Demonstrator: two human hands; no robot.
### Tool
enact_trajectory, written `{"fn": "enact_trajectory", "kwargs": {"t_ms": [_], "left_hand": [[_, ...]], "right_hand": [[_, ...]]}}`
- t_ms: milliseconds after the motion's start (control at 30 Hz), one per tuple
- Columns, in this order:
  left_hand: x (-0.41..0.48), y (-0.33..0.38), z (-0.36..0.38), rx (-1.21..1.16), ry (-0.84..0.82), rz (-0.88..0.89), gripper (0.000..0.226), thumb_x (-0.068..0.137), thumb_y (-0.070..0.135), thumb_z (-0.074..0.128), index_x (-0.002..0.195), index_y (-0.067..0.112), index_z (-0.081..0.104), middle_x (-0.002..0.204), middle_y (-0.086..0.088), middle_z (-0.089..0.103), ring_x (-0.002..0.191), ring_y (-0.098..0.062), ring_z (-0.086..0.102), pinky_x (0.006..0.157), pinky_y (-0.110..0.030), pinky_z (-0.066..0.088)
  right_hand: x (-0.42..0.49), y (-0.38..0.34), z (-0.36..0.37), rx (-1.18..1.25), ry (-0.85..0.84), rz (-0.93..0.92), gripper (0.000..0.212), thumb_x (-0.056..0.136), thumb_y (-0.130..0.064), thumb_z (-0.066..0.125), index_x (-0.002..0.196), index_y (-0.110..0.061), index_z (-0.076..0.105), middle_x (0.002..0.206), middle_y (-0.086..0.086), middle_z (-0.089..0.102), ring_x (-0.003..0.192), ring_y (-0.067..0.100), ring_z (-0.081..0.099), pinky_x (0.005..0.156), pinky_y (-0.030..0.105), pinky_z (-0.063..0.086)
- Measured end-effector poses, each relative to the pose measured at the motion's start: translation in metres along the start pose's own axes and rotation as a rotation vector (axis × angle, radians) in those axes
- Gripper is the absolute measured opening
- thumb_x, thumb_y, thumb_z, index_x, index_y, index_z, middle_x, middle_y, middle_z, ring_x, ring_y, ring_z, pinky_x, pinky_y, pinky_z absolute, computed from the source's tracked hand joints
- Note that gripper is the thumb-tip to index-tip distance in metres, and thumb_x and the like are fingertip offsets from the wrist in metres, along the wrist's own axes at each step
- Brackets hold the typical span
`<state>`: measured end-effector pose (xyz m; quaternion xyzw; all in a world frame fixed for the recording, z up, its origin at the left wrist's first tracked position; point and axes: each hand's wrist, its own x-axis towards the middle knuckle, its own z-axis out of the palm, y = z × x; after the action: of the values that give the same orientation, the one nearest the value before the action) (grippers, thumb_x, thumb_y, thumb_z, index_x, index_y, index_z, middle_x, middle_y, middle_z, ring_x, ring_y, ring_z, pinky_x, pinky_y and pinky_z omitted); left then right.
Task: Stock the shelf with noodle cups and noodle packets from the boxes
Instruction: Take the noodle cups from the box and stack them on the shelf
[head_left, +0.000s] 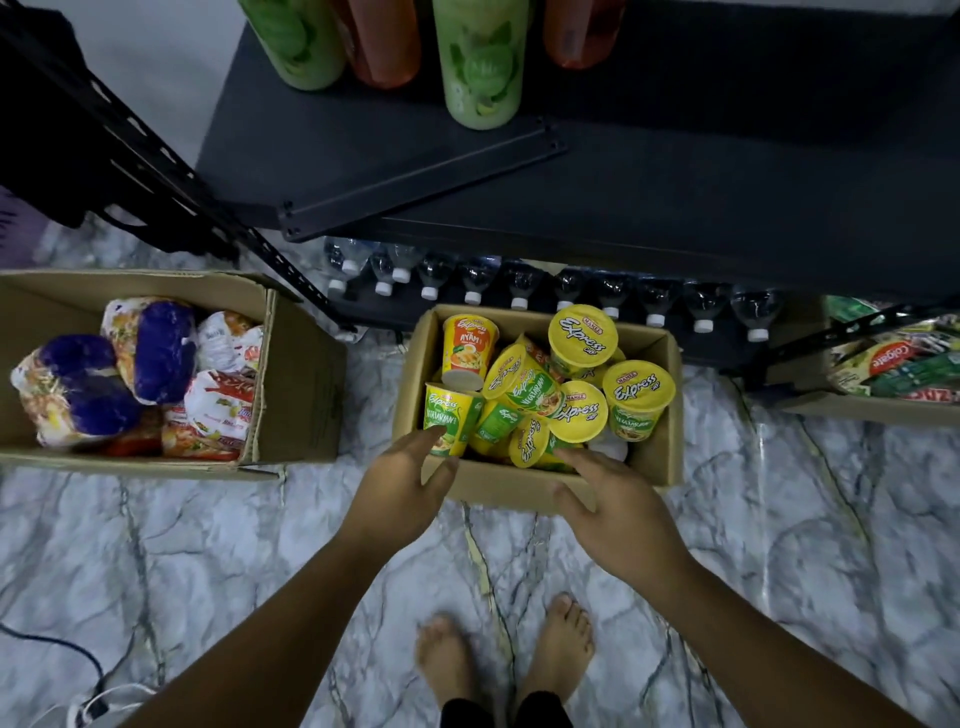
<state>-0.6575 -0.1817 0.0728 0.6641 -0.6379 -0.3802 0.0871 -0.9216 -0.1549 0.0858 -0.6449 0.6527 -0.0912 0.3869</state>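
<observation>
Left hand (402, 486) open, fingertips (432, 436) at green noodle cup (449, 413), right hand (610, 501) spread (gripping nothing) beside tipped cup (527, 441)

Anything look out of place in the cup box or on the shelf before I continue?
Yes. The noodle cups in the middle box lie jumbled, several tipped on their sides rather than upright; none looks crushed or spilled. A black bar, seemingly loose, lies diagonally across the shelf near the green bottles.
</observation>
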Motion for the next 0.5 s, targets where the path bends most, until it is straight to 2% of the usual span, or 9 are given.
{"fn": "enact_trajectory", "kwargs": {"t_ms": [200, 300, 433, 500], "left_hand": [[0.005, -0.003, 0.004, 0.077, -0.014, 0.016, 0.053, 0.101, 0.038, 0.061, 0.147, 0.012, 0.054, 0.144, -0.007, 0.059, 0.132, -0.025, 0.054, 0.100, -0.033, 0.045], [0.015, -0.010, 0.006, 0.133, -0.022, 0.030, 0.056, 0.100, 0.041, 0.061, 0.148, 0.012, 0.053, 0.143, -0.008, 0.059, 0.131, -0.027, 0.053, 0.100, -0.037, 0.048], [0.039, -0.018, 0.006, 0.192, -0.018, 0.057, 0.061, 0.097, 0.044, 0.063, 0.149, 0.015, 0.050, 0.142, -0.008, 0.058, 0.128, -0.027, 0.053, 0.095, -0.039, 0.049], [0.056, -0.026, 0.007, 0.208, -0.022, 0.063, 0.066, 0.095, 0.047, 0.063, 0.152, 0.019, 0.046, 0.142, -0.009, 0.056, 0.130, -0.030, 0.049, 0.096, -0.042, 0.049]], "right_hand": [[0.015, -0.007, 0.001, -0.207, -0.117, -0.061, 0.062, 0.095, -0.050, 0.042, 0.145, -0.017, 0.056, 0.143, 0.000, 0.059, 0.131, 0.024, 0.055, 0.104, 0.045, 0.047], [0.027, -0.009, 0.004, -0.269, -0.103, -0.081, 0.059, 0.096, -0.049, 0.045, 0.146, -0.019, 0.055, 0.144, -0.001, 0.059, 0.131, 0.024, 0.054, 0.104, 0.042, 0.047], [0.049, -0.012, 0.008, -0.320, -0.094, -0.058, 0.057, 0.101, -0.050, 0.049, 0.153, -0.029, 0.043, 0.154, -0.005, 0.046, 0.139, 0.022, 0.044, 0.106, 0.039, 0.044], [0.063, -0.012, 0.011, -0.313, -0.077, -0.049, 0.057, 0.100, -0.050, 0.052, 0.153, -0.030, 0.042, 0.155, -0.003, 0.043, 0.139, 0.023, 0.043, 0.104, 0.040, 0.046]]}}
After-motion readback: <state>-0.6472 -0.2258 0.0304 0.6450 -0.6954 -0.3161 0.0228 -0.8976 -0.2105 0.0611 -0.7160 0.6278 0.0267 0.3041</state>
